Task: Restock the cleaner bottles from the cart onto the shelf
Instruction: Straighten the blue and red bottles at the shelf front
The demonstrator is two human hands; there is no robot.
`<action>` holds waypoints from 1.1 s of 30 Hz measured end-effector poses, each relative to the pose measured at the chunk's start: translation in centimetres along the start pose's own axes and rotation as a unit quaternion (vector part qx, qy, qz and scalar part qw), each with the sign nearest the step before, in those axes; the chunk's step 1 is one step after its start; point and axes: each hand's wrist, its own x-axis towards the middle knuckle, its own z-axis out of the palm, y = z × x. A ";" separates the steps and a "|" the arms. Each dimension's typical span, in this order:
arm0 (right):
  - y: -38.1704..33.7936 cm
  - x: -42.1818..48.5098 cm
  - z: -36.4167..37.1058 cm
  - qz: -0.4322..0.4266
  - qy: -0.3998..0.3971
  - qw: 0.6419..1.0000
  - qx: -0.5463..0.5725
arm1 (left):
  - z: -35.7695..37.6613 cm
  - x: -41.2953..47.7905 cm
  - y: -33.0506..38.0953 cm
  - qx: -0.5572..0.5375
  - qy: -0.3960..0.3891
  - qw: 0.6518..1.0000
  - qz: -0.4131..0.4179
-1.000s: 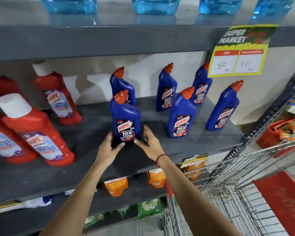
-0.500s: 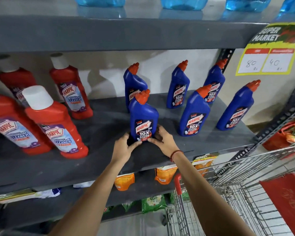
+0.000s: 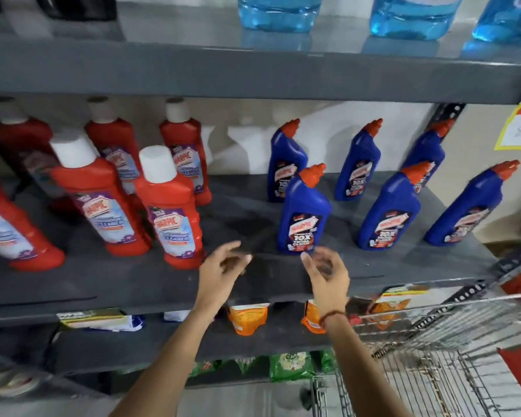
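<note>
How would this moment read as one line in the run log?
left hand: open, empty | right hand: open, empty | front blue bottle: upright on shelf, untouched

Grey metal rack, three boards in view. Top board (image 3: 253, 73) runs full width, its upper face glossy and reflecting light. Bottom board (image 3: 133, 347) in shadow. Behind the rack a pale wall (image 3: 247, 136), off-white, carrying soft shadows. Perforated angle-iron upright (image 3: 447, 111) at the right rear corner; another slotted upright (image 3: 469, 293) slants along the right front edge. Yellow-bordered price card (image 3: 519, 127) hangs from the top board's right end, blurred. Pale floor (image 3: 223, 401) below. Light even, source unseen.
</note>
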 end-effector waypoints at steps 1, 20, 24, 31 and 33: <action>-0.2 -1.4 0.9 -0.007 -0.014 1.000 -0.005 | -2.0 -1.2 -0.3 0.008 0.025 1.000 -0.003; -1.4 -4.9 16.7 -0.090 -0.308 0.930 -0.178 | -13.7 3.6 -3.9 0.172 -0.067 0.983 0.023; -2.0 -3.9 16.7 -0.093 -0.334 0.918 -0.192 | -13.8 4.2 -4.2 0.200 -0.051 0.978 0.024; -2.7 -2.9 16.7 -0.074 -0.345 0.916 -0.190 | -13.4 4.5 -4.0 0.217 -0.007 0.975 0.037; -2.8 -2.9 16.8 -0.064 -0.339 0.919 -0.190 | -13.4 4.7 -3.9 0.225 -0.002 0.974 0.032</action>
